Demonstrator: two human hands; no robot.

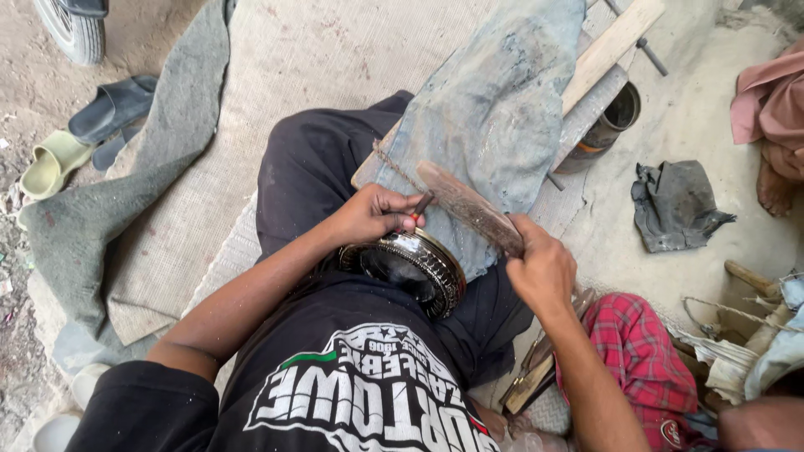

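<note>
The left hand [373, 213] closes its fingers around a thin punch [421, 205], whose tip stands on the rim of a dark round metal dish [410, 266] resting in the person's lap. The right hand [543, 266] is wrapped tight around one end of a worn wooden bat [466, 206], which slants over the punch, above a grey slab [494, 109]. A dark rag [674, 205] lies well apart to the right.

Glossy black metal dish [414, 266]; rough, seemingly wooden stick [469, 208]; matt cloth [494, 109].

2 sandals [79, 138] (1 green), 1 tin can [610, 124], 1 dark rag [674, 205]
</note>
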